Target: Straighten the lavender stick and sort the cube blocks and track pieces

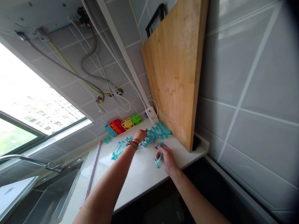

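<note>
My right hand (168, 158) is closed around a curved, see-through teal plastic piece (159, 161), held above the front of the white counter (137, 174). Farther back, my left hand (140, 135), with bands at the wrist, reaches in among more teal pieces (158, 132). Its fingers look drawn together beside one of them, and what they grip is partly hidden. Just left of that wrist lies a long curved teal piece (118, 150).
Red (116, 126), yellow (127, 123) and green (136, 119) plastic blocks line the back wall. A wooden board (175, 71) leans at the right, near a white power strip (152, 115). The sink (58, 193) and faucet (53, 167) are at the left.
</note>
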Tool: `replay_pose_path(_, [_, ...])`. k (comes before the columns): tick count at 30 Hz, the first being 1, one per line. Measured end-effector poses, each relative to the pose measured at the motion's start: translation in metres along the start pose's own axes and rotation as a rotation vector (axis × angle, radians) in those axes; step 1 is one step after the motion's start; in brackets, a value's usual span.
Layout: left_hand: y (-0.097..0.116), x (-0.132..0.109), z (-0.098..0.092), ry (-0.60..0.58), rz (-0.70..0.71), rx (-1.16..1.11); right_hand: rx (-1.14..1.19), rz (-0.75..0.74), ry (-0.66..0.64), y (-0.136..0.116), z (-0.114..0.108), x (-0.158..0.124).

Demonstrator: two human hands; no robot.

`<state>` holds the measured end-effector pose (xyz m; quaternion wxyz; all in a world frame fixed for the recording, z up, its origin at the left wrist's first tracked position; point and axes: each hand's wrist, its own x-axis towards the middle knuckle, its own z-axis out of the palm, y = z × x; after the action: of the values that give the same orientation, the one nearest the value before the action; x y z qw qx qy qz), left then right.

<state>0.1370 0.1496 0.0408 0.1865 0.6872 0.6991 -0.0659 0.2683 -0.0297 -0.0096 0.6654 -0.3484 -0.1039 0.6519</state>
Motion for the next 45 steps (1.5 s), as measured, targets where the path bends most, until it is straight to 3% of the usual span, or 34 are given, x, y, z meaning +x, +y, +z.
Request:
replay_pose_path(8, [-0.010,-0.007,0.000,-0.015,0.015,-0.110,-0.011,-0.005,-0.010,-0.001,0.000,-0.002])
replay_pose_path(15, [-0.011,-0.014,0.002,0.070,0.045,-0.096,-0.021,-0.009,-0.019,-0.001,-0.001,-0.002])
replay_pose_path(18, [-0.018,-0.019,-0.004,0.173,0.051,-0.071,-0.027,-0.006,-0.015,-0.001,-0.001,-0.003])
replay_pose_path(23, [-0.050,-0.027,-0.030,0.373,0.006,-0.013,-0.036,0.004,-0.027,-0.001,-0.002,-0.003])
replay_pose_path(32, [-0.124,-0.054,-0.063,0.347,-0.093,-0.037,0.031,0.018,-0.011,0.002,-0.004,-0.002])
replay_pose_path(38, [-0.142,-0.077,-0.041,0.197,-0.064,-0.136,-0.012,-0.008,-0.027,0.002,-0.004,-0.003])
replay_pose_path(45, [-0.139,-0.077,-0.016,0.244,-0.042,-0.083,-0.007,0.044,-0.084,-0.003,-0.004,-0.007])
